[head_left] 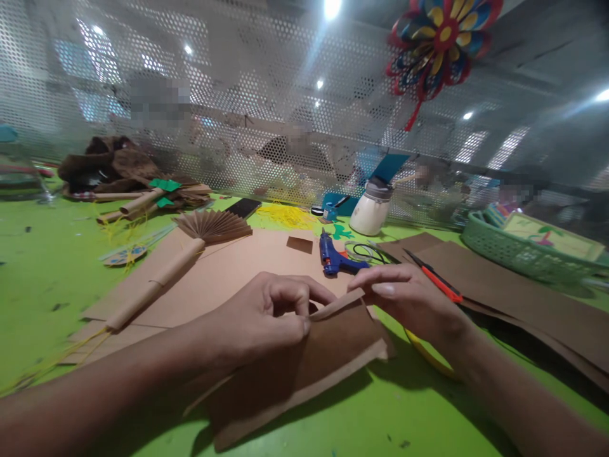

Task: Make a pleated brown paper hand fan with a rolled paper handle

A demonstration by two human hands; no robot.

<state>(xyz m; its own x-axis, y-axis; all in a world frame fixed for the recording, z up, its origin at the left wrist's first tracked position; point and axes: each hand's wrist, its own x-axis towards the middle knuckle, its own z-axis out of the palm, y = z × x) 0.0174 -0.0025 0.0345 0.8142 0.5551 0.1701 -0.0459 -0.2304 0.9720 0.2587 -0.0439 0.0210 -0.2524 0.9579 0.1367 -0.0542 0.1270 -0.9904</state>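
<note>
A folded piece of brown paper (304,374) is raised at a tilt over the green table, its upper edge turned over in a narrow strip. My left hand (280,311) pinches that upper edge between thumb and fingers. At the strip's right end, my right hand (404,292) has its fingers stretched out, touching or just behind the paper's corner; the thumb rests beside the other fingers. Beyond the hands lies a blue glue gun (333,254), nozzle pointing away. Large light-brown sheets (238,266) spread under and behind my left hand.
A rolled paper tube with a pleated fan (214,225) lies left. Right are an orange-handled cutter (440,282), dark brown sheets (518,292) and a green basket (518,254). A white jar (371,209), yellow paper shreds (285,216) and a phone (243,207) sit before the perforated screen (228,120).
</note>
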